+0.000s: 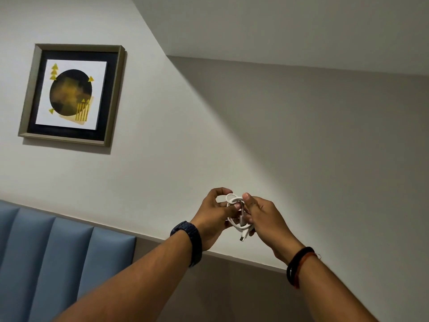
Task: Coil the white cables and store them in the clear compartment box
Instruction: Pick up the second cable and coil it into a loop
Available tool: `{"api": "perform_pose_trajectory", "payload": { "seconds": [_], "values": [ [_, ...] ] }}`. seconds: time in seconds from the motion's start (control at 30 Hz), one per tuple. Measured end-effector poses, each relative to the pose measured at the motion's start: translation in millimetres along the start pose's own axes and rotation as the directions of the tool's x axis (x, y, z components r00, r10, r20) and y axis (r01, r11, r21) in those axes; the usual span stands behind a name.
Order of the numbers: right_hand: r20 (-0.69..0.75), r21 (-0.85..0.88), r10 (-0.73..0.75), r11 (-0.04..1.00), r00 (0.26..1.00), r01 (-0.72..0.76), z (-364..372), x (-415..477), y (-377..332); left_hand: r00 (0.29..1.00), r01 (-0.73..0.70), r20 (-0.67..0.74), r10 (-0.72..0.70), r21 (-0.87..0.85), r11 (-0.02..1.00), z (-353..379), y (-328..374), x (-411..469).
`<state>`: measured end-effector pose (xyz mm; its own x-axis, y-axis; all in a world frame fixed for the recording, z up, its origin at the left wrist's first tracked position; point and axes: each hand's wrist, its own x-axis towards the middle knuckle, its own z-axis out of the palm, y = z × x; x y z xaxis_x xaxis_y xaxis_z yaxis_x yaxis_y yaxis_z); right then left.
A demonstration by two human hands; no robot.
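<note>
I note left hand (212, 216) and right hand (263, 217) both pinching coiled white cable (234, 201) mid-air; connector (242, 238) hangs at 6 o'clock of coil; framed picture (69, 94) at 10 o'clock.

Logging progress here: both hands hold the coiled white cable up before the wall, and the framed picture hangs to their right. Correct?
No: the head view shows the framed picture to their left. The left hand and right hand do hold the coiled white cable before the wall.

Two hands (214, 216) (265, 219), one white cable (235, 201), one framed picture (69, 94)
</note>
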<state>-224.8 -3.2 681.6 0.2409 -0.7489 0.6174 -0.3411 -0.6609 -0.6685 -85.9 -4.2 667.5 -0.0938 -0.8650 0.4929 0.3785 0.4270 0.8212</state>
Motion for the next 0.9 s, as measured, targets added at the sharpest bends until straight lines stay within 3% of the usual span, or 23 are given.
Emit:
{"api": "perform_pose_trajectory", "payload": {
  "seconds": [0.1,0.3,0.5,0.77,0.9],
  "values": [
    [0.005,0.006,0.007,1.0,1.0,-0.007,-1,-1,3,0.996,0.0,0.092,0.002,-0.02,1.0,-3,-1,0],
    [0.008,-0.062,-0.012,0.998,1.0,0.012,-2,-3,8,0.998,-0.046,0.032,0.046,-0.002,0.999,-9,-4,3],
    [0.012,-0.234,-0.045,0.971,0.999,0.047,-5,-4,20,0.998,-0.01,0.066,0.013,-0.036,0.999,-17,-15,-2],
    [-0.017,-0.269,-0.064,0.961,0.998,0.057,-4,1,35,0.996,-0.017,0.084,0.028,-0.128,0.992,-18,-22,3],
    [-0.015,-0.325,-0.06,0.944,0.998,0.051,-4,3,41,0.992,0.056,0.117,-0.043,-0.107,0.993,-17,-23,2]
  ]
}}
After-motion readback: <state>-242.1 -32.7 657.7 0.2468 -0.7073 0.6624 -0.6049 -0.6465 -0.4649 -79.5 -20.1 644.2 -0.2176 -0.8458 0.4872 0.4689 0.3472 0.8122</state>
